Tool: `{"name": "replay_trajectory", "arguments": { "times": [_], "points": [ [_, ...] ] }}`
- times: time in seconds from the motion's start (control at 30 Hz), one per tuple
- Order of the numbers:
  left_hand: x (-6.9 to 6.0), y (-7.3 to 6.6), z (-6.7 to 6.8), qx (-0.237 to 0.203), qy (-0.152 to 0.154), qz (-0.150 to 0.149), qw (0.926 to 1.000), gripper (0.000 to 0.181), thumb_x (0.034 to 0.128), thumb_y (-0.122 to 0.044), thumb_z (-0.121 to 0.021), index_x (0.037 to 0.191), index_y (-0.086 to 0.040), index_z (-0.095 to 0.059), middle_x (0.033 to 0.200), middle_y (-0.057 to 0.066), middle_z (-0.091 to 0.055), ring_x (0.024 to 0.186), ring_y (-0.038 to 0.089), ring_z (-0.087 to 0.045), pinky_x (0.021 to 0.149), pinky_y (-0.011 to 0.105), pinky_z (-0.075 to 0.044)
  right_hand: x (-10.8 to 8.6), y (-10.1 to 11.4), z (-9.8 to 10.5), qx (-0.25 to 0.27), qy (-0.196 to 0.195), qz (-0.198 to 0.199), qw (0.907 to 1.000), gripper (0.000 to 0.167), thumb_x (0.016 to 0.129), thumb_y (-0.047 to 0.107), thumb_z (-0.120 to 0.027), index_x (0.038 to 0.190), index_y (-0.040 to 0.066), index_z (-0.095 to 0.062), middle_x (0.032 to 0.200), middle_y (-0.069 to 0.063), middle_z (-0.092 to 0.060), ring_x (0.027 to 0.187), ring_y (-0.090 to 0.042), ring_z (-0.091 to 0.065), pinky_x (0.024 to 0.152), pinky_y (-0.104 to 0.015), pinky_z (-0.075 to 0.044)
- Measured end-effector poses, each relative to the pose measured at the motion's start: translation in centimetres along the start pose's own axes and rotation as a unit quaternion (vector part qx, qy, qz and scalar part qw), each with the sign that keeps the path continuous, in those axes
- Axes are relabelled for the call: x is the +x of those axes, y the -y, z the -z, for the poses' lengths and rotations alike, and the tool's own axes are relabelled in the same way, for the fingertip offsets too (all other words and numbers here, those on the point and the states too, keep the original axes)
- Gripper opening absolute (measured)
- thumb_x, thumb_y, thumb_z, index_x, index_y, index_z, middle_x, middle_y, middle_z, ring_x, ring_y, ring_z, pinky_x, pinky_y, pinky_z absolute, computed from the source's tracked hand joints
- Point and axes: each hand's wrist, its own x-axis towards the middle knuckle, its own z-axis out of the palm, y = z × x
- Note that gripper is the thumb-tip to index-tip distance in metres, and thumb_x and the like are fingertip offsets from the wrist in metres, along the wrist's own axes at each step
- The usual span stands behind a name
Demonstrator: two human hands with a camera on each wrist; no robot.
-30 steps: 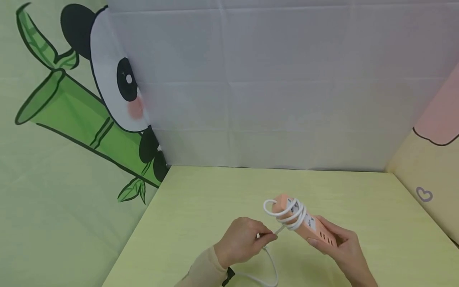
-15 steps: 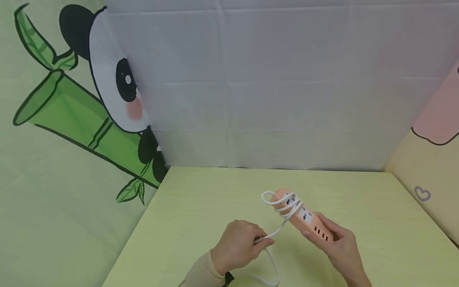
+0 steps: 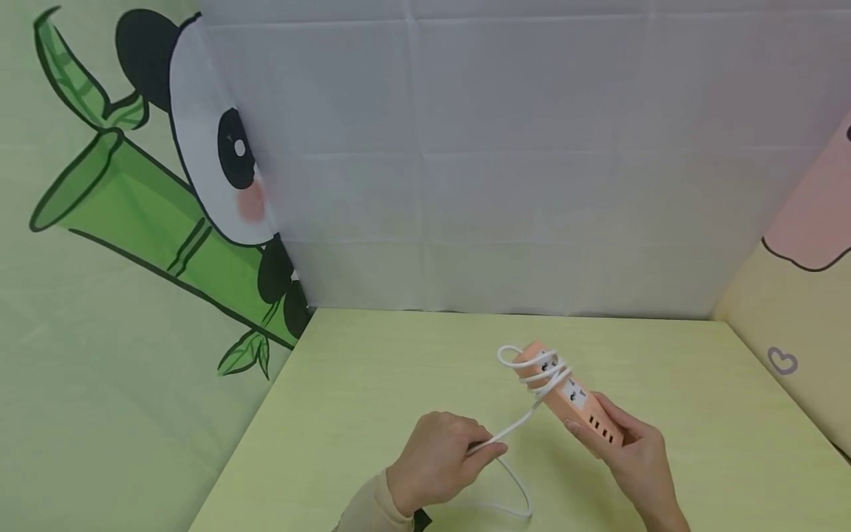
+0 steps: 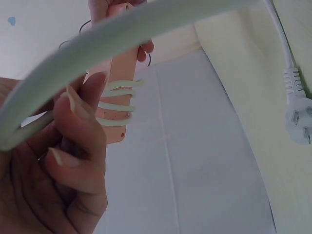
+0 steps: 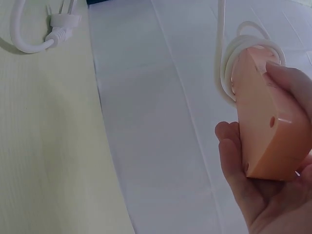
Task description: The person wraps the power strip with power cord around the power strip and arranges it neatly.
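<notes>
At far left, a pale green cloth wall point(image 3: 80, 355) printed with a green bamboo stalk point(image 3: 153, 196) and a black-and-white panda point(image 3: 206, 148). Next, behind everything on the bench, a greyish-white creased cloth backdrop point(image 3: 492, 170), rising from the far edge of a flat, pale yellow-green bench point(image 3: 372, 369).

Left of centre, at the near edge, a beige sleeve point(image 3: 375, 506), a small black object point(image 3: 422, 520) partly hidden below the wrist, and the left hand point(image 3: 442, 457), thumb and fingertips together, pinching a slim, round white cable point(image 3: 521, 421). Below that hand, a slack loop of the same cable; in both wrist views, a white pronged plug point(image 5: 65, 21) against the bench, contact uncertain.

Rightward from the pinch, a nearly straight upward slant of cable, then several turns around the far end of a peach, bar-shaped plastic power strip point(image 3: 566, 405), with one loop sticking out past the end. Held above the bench, tilted from upper left to lower right, with white socket faces partly under the turns and dark slots nearer the lower end. Around that lower end, the right hand point(image 3: 634, 458), clamped on the strip, thumb on one side, fingers on the other.

At far right, a cream wall point(image 3: 764, 310) with a purple heart outline point(image 3: 771, 360) and a black-edged pink patch point(image 3: 814, 214).
</notes>
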Motion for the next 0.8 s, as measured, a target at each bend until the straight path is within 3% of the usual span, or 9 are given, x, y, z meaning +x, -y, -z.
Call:
{"name": "replay_trajectory", "arguments": {
  "times": [0.23, 0.6, 0.8],
  "points": [
    [-0.09, -0.10, 0.02, -0.009, -0.022, -0.011, 0.9997, 0.040, 0.0965, -0.039, -0.068, 0.060, -0.025, -0.059, 0.053, -0.018, -0.035, 0.049, -0.010, -0.024, 0.048, 0.009, -0.019, 0.00, -0.16, -0.15, 0.006, -0.002, 0.012, 0.9999, 0.061, 0.086, 0.018, -0.083, 0.140, 0.003, -0.059, 0.106, 0.027, -0.067, 0.087, -0.003, -0.068, 0.066, -0.025, -0.059],
    [-0.15, -0.19, 0.47, -0.025, -0.035, -0.013, 0.9990, 0.029, 0.0968, -0.035, -0.068, 0.070, -0.024, -0.073, 0.055, -0.019, -0.047, 0.051, -0.012, -0.029, 0.050, 0.006, -0.023, -0.03, -0.17, -0.02, -0.009, -0.031, 0.006, 0.9995, 0.064, 0.086, 0.023, -0.083, 0.142, 0.005, -0.058, 0.110, 0.027, -0.064, 0.089, 0.001, -0.066, 0.066, -0.022, -0.058],
    [-0.07, -0.38, 0.66, -0.026, -0.032, -0.011, 0.9991, 0.028, 0.0969, -0.035, -0.068, 0.071, -0.025, -0.073, 0.056, -0.019, -0.047, 0.051, -0.012, -0.029, 0.050, 0.006, -0.023, -0.10, -0.09, -0.16, -0.006, -0.031, 0.015, 0.9994, 0.063, 0.086, 0.021, -0.083, 0.141, 0.003, -0.058, 0.110, 0.027, -0.064, 0.089, 0.001, -0.067, 0.067, -0.023, -0.059]
  ]
}}
